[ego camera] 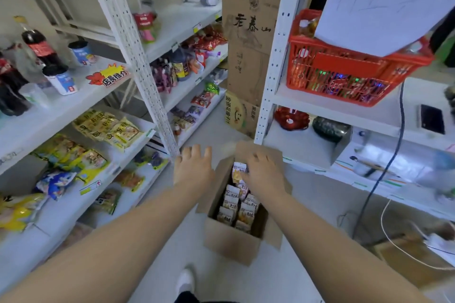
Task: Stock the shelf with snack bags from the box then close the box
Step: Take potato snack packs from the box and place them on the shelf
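An open cardboard box (pixel 229 241) stands on the floor between the two shelf units, with several small snack bags (pixel 242 206) standing in rows inside. My right hand (pixel 264 172) reaches into the far end of the box, fingers curled round the top of one white and yellow snack bag (pixel 239 170) that sits higher than the rest. My left hand (pixel 194 167) hovers just left of the box with fingers straight and spread, holding nothing. The white shelf (pixel 73 204) on the left carries yellow and blue snack packs.
A second white shelf unit (pixel 268 96) stands right of the box with a red basket (pixel 344 69) on it. Tall cardboard cartons (pixel 248 39) are stacked behind. Cables (pixel 384 179) hang and trail on the floor at right. My shoe (pixel 186 280) is near the bottom edge.
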